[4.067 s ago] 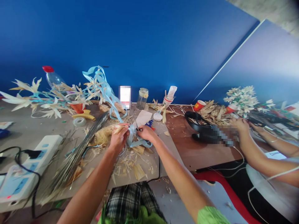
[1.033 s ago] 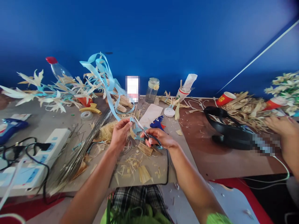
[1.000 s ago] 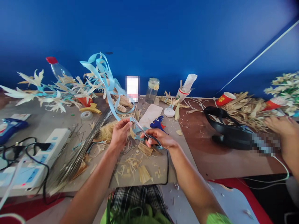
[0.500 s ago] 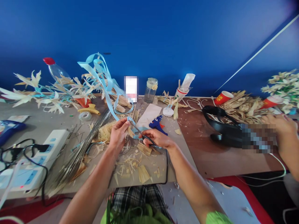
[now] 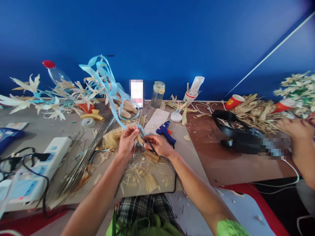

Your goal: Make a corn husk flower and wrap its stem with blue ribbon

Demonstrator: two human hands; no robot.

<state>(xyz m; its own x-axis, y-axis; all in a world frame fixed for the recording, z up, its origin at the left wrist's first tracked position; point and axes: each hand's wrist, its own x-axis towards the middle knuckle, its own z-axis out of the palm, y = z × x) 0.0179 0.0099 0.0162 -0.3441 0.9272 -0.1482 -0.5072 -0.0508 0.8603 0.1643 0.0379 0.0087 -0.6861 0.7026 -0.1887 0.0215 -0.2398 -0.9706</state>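
Thumb and fingers of my left hand [image 5: 129,139] are pinched on a light blue ribbon [image 5: 112,105], whose loops rise at the back left. My right hand [image 5: 159,145] grips slim dark scissors [image 5: 149,143], their tips touching the ribbon beside my left fingertips. How far apart the blades are is hard to make out. A strip of dry husk [image 5: 139,140] shows between the hands. Beneath them lie husk scraps [image 5: 151,183], and a blue glue gun [image 5: 166,132] rests just beyond my right hand.
On the left are a bundle of wires [image 5: 86,159], a power strip [image 5: 45,170] and husk flowers [image 5: 55,105]. A clear bottle [image 5: 157,95] stands at the back. Rightward lie a black headset-like device [image 5: 242,141] and red paper cups [image 5: 235,101]. Another person's hand [image 5: 296,129] is at far right.
My right hand has shifted slightly left, bringing the scissors closer to my left hand at the ribbon. The other person's hand at far right has also moved a little.
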